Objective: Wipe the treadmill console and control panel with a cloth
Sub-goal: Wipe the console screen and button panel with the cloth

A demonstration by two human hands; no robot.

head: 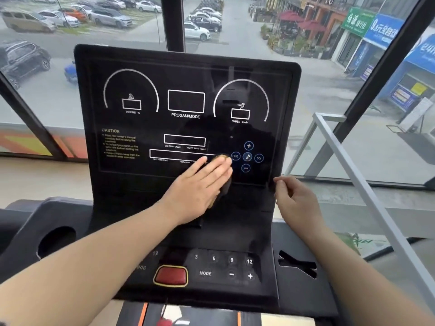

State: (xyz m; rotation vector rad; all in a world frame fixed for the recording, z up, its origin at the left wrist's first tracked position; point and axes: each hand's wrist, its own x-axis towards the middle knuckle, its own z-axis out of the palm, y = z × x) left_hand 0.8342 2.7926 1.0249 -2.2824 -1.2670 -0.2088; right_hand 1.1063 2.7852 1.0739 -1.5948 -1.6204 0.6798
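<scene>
Head view: left hand [200, 182] flat, fingers straight, pressing dark cloth [225, 184] on lower right of console [186, 67], just left of round media buttons [247, 157]. Right hand [294, 198] loosely curled at console's right edge; gripping or only touching, cannot tell. Likely mid-task: console wipe under way, near control panel [221, 267] with red stop button [171, 275] probably left. Cup holder [56, 241] near left. Nothing seems to block cloth's path.

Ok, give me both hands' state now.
Left hand: open, flat, pressing the cloth on the console.
Right hand: loosely curled, holding nothing.
</scene>
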